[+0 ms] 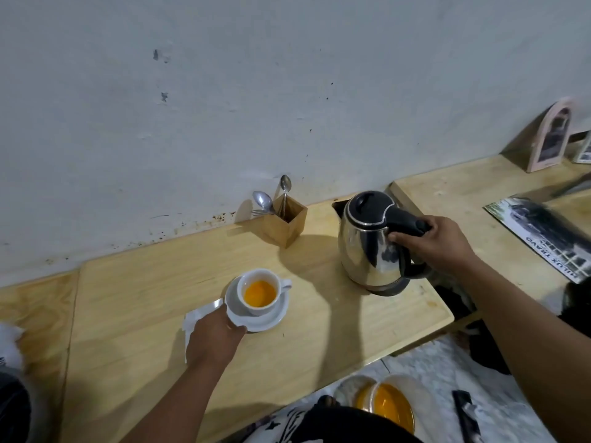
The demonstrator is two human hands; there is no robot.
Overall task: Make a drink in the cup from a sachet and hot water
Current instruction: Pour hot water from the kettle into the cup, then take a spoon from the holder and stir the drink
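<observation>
The wooden table (134, 302) runs along the wall, and everything here is best placed from the kettle (371, 241) standing near its right end. The kettle sits upright on its dark base, lid closed, its spout on the far-left side toward the wall and its black handle reaching out to the right. The right hand (438, 243) is wrapped round that handle, fingers closed on it, so the grip lies on the side of the kettle away from the target. The cup (259, 290) stands left of the kettle and nearer the person, well apart from it, on a white saucer (271, 318), with orange contents showing in its bottom and its handle turned toward the kettle. The left hand (214, 338) rests at the saucer's near-left rim, fingers touching the edge and lying over a white sachet (200, 314) flat on the table; whether it pinches anything I cannot tell. Pouring likely calls for carrying the kettle leftward and swinging the spout round over the cup. A wooden cutlery box (284, 223) with spoons stands left of the kettle against the wall.
</observation>
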